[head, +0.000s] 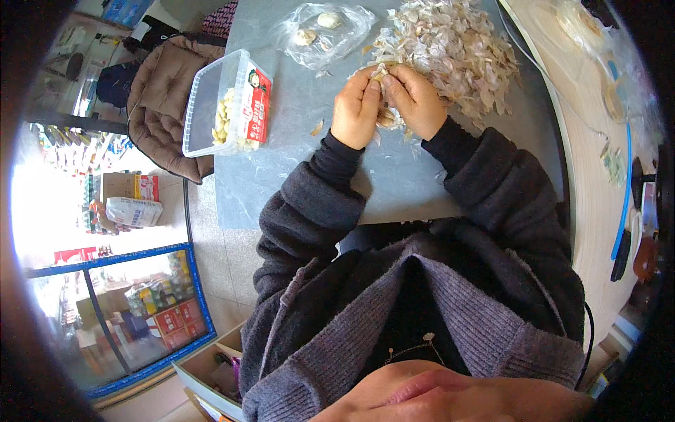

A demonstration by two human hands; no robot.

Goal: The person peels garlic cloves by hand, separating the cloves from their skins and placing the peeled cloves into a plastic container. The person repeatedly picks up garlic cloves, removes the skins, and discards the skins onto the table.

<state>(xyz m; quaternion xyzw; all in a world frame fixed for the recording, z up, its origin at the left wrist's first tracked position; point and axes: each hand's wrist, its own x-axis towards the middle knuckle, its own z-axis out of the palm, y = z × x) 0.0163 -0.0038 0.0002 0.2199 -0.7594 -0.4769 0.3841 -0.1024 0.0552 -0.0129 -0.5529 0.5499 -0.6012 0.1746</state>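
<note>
My left hand point(357, 107) and my right hand point(414, 100) meet over the grey table point(295, 174), fingertips together on one garlic clove point(378, 76) with papery skin on it. Just below the fingers lies a partly broken garlic bulb point(387, 117), half hidden by my hands. A large heap of dry garlic skins point(453, 53) spreads behind and right of my hands. To the left stands a clear plastic tub point(203, 113) with a red label, with peeled cloves point(223, 118) in it. A clear plastic bag point(350, 31) with whole garlic bulbs point(329, 20) lies at the back.
A brown cushioned chair point(169, 100) stands beyond the table's left edge. On the right runs a pale wooden counter point(585, 174) with a white cable point(553, 84) and a blue strip. An open box point(211, 364) is at the lower left, near a blue-framed glass case point(198, 285).
</note>
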